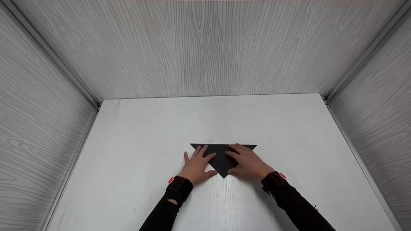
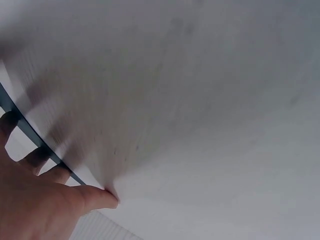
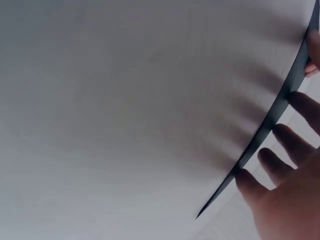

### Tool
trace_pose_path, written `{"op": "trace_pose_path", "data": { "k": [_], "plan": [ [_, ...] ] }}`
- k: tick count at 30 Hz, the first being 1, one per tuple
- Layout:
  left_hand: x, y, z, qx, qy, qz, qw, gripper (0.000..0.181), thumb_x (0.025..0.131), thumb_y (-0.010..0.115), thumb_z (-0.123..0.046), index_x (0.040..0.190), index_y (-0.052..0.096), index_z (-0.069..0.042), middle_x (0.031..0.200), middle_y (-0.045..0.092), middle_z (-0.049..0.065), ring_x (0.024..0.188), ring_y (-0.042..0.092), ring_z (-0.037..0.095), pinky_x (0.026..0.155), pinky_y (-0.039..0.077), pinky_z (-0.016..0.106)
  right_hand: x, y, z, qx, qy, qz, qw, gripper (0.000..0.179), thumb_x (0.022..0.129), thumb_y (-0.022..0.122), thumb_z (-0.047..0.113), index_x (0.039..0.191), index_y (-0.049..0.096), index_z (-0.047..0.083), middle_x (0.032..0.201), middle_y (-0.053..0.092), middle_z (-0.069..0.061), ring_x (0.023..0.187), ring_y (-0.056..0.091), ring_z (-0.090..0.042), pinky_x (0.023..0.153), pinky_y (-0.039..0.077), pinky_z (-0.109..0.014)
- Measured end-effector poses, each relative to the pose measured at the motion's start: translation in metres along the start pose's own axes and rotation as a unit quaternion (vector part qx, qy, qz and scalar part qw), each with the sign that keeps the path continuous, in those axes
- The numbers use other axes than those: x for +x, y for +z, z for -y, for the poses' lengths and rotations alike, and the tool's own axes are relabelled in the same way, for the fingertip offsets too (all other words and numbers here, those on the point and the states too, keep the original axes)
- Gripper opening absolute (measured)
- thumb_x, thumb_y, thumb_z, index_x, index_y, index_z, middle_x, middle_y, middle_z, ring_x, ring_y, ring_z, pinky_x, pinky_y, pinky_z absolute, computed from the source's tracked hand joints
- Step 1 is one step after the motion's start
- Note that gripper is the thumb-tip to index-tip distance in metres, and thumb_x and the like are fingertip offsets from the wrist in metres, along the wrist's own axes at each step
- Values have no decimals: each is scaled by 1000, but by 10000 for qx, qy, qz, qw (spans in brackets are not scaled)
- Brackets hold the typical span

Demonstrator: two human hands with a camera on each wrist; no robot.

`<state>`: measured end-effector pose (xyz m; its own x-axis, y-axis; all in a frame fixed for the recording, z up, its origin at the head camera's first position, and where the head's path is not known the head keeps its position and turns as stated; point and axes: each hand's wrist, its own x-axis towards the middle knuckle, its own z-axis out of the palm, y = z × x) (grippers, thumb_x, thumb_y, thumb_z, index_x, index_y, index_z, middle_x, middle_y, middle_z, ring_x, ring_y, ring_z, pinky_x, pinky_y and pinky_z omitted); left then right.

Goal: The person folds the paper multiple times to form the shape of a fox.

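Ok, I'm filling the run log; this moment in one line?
left hand: touches paper | right hand: touches paper | paper: black triangle on table

Booth-like workspace, plain white tabletop, grey wood-grain panels on three sides

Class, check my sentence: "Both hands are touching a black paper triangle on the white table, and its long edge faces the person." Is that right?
Not quite: the long edge of the triangle faces the back wall, and a corner points toward the person, as the head view shows. The left hand and right hand do touch it on the white table.
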<state>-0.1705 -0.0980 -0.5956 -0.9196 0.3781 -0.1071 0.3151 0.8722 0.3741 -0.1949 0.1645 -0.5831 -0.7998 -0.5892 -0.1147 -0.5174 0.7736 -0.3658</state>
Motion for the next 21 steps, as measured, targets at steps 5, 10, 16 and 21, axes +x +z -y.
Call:
{"op": "trace_pose_path", "data": {
  "k": [5, 10, 16, 21],
  "plan": [
    [-1, -1, 0, -70, 49, -11, 10000, 72, 95, 70, -58, 157, 51, -28, 173, 32, 12, 163, 25, 42, 118, 19, 84, -1, 3, 6, -41, 58, 84, 9999, 93, 91, 79, 54, 161, 41, 6, 172, 33, -18, 162, 27, -43, 127, 29, -65],
    [-2, -2, -1, -129, 94, -30, 9999, 72, 95, 70, -58, 157, 51, -28, 173, 32, 13, 163, 25, 43, 118, 19, 85, 1, 5, 9, 122, 221, -5, 9997, 92, 90, 81, 50, 159, 43, 3, 171, 34, -19, 160, 29, -44, 127, 30, -64],
    [-3, -3, -2, -131, 84, -45, 9999, 71, 95, 71, -57, 157, 52, -27, 173, 33, 13, 162, 26, 43, 118, 20, 85, 3, 5, 11, 465, 481, -82, 9977, 90, 88, 84, 47, 158, 45, 3, 170, 36, -17, 161, 29, -43, 128, 28, -64],
    [-1, -3, -2, -93, 60, -11, 9999, 72, 95, 71, -58, 157, 52, -28, 173, 32, 13, 162, 26, 43, 118, 20, 85, 6, 4, 12, 558, 501, -214, 9970, 89, 86, 87, 43, 154, 49, 2, 166, 40, -18, 156, 37, -43, 127, 31, -63]
  ]
}}
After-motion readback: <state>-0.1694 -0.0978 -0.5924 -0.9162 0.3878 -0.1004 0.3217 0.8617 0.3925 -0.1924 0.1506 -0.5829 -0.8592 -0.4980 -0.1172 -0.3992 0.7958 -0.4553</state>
